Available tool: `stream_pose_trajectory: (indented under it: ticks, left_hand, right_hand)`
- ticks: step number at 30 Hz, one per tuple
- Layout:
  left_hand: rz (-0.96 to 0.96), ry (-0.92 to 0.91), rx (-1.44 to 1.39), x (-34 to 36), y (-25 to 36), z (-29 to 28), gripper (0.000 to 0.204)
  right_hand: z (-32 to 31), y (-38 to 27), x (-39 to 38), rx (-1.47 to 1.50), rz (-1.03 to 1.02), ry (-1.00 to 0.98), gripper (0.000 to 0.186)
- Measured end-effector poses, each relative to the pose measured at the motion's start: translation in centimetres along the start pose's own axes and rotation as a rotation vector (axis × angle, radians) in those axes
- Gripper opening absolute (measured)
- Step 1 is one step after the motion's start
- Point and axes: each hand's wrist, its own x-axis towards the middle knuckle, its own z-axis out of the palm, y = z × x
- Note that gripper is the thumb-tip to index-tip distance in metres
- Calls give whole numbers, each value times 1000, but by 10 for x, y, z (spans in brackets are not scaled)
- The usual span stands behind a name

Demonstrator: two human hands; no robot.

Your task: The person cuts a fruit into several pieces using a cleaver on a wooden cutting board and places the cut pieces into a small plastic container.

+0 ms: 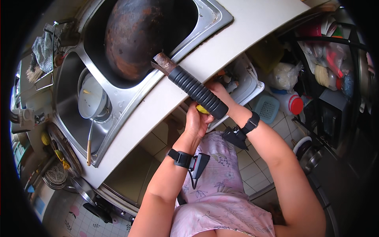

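Observation:
A large wok (132, 37) with a brown, rust-stained underside lies bottom up in the bigger sink basin. Its black ribbed handle (197, 91) juts over the counter edge and stands above my hands. My left hand (195, 121) is closed around a small yellow thing (202, 109), mostly covered by the fingers and the handle; its kind does not show. My right hand (218, 90) is just beyond the handle, beside an open white bin-like container (245, 91). The handle hides most of its fingers, so what it holds does not show.
The smaller basin (71, 114) holds a white pan (92, 102) and a utensil with a wooden handle (89, 153). A pale counter (252, 35) runs along the sink. At right are a teal basket (267, 109), a red-lidded jar (295, 104) and stacked metal pots (312, 158).

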Motion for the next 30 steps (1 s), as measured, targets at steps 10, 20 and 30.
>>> stream_pose_trajectory:
  ticks: [10,20,30]
  left_hand:
    - [50,-139,260,-10,13,-41,42]
    - [278,-136,599,-39,16,-29,43]
    - [530,-300,788,-37,11,-35,51]
  right_hand:
    - [-4,4,0,92,2,125,24]
    - [-22,-13,-22,-1011,-599,121,22]
    - [-10,-31,-36,-513,-64,-228,21]
